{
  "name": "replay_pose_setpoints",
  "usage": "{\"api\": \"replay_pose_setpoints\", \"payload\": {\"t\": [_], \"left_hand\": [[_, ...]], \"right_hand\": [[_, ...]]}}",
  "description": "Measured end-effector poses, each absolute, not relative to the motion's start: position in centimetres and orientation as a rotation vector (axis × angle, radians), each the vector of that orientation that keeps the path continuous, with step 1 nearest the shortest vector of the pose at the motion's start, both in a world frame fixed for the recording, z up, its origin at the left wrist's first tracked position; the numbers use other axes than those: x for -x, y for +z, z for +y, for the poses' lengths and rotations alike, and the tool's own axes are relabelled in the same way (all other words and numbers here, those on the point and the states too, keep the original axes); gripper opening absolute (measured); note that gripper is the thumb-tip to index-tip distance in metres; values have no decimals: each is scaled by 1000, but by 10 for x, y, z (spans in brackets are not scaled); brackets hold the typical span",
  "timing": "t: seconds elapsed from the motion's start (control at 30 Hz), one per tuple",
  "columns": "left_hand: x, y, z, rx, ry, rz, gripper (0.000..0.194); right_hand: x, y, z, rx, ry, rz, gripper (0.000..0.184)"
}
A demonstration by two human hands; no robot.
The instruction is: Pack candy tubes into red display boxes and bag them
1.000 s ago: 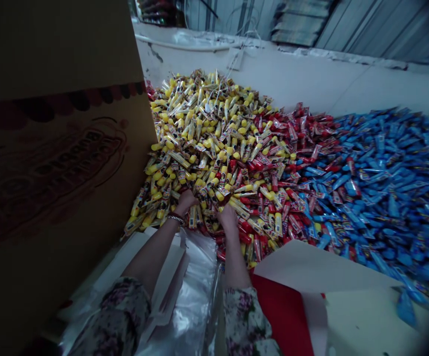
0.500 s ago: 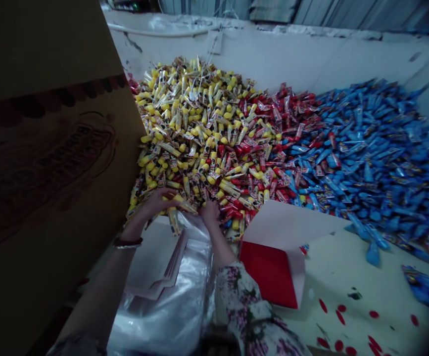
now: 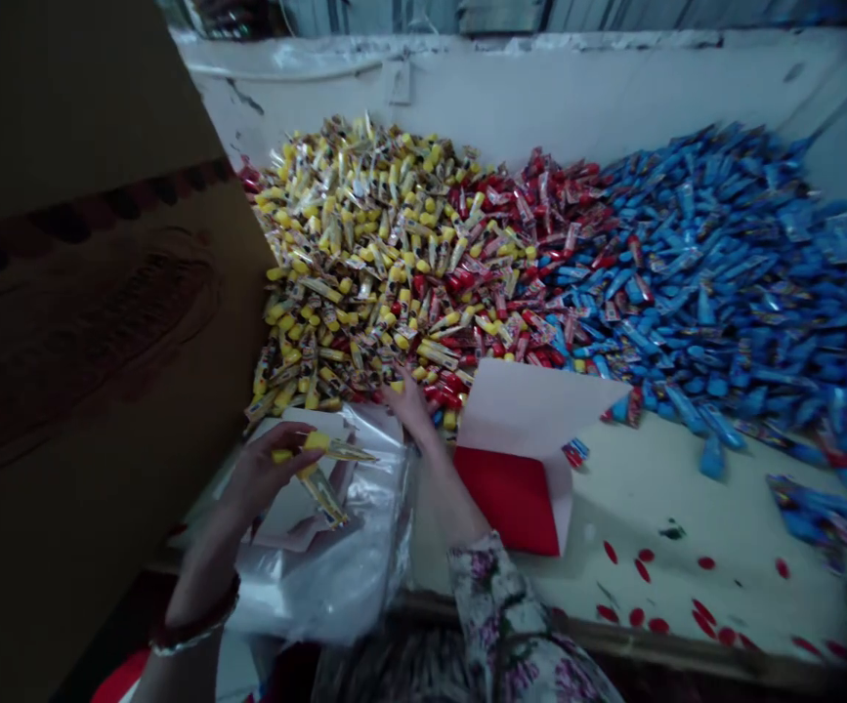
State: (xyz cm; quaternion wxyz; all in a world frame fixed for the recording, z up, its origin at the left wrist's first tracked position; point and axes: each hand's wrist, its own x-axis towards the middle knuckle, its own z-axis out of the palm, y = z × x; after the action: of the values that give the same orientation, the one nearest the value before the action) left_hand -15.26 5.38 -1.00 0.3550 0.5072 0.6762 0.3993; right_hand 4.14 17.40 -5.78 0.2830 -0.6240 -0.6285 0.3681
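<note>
Left hand — fingers curled, grasping a few yellow-capped tubes just above a clear plastic bag. Right hand — open, fingers resting on the near edge of a heap of packaged tubes, beside a folded red-and-white card. The heap runs yellow, red, blue against a white wall; a cardboard carton stands left.

Small packing workshop: bulk heaps of wrapped yellow tubes and blue tubes on a long table; printed cardboard carton, clear plastic bag, scuffed whitewashed wall.
</note>
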Motion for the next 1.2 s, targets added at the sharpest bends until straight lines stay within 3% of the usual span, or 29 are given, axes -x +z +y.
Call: {"api": "replay_pose_setpoints", "payload": {"t": [0.17,0.27,0.43,0.57,0.73,0.93,1.07,1.2], "left_hand": [[116,-15,27,-1348,998,1707,50],[80,-23,23,-1425,954,1520,44],[18,-44,46,-1787,933,1487,35],[-14,-59,68,-2132,799,1592,27],[-34,-57,77,-2426,355,1639,26],[-52,-45,77,-2633,-45,1578,26],[-56,-43,87,-2548,-124,1568,24],[-50,-39,99,-2375,-104,1660,23]], "right_hand": [[-137,-35,72,1283,1164,-1581,54],[-219,-27,25,1439,1210,-1599,37],[-307,-34,4,1959,891,-1561,41],[-310,-48,15,1951,787,-1721,33],[-293,-71,41,1695,604,-1874,23],[-277,-81,67,1491,587,-2038,35],[-265,-73,79,1537,590,-2296,46],[-255,-58,85,1642,518,-2551,45]]}}
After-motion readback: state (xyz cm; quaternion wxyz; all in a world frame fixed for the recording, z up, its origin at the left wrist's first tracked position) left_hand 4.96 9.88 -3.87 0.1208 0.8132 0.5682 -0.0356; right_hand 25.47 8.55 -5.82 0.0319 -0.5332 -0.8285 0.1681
